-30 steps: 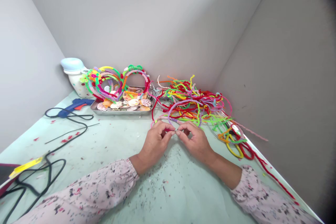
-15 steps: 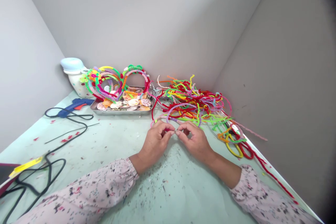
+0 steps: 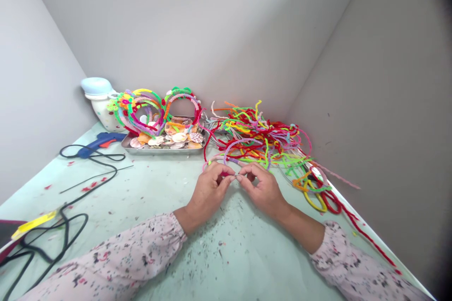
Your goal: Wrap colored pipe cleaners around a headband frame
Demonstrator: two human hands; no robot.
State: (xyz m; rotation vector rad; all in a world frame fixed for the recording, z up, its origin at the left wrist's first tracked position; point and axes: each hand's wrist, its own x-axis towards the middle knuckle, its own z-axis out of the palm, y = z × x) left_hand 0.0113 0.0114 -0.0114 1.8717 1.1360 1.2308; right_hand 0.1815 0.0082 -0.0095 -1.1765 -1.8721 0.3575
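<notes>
Over the middle of the table, my left hand (image 3: 208,193) and my right hand (image 3: 264,192) meet with thumbs and index fingers pinched tip to tip. A bit of pinkish-red pipe cleaner (image 3: 224,175) shows under the fingers of my left hand. What lies right between the fingertips is tiny and mostly covered. Just behind the knuckles curves a fuzzy band in pink, green and purple (image 3: 233,160); whether the hands hold it cannot be told. Beyond them spreads a tangled heap of coloured pipe cleaners (image 3: 261,131).
A metal tray (image 3: 165,151) of seashells bears several fuzzy wrapped headbands (image 3: 141,103). At left are a blue glue gun (image 3: 97,145), its black cord (image 3: 115,169) and a white jar with a light-blue lid (image 3: 97,85). Yellow-handled scissors (image 3: 315,200) lie at right. Grey walls enclose the table.
</notes>
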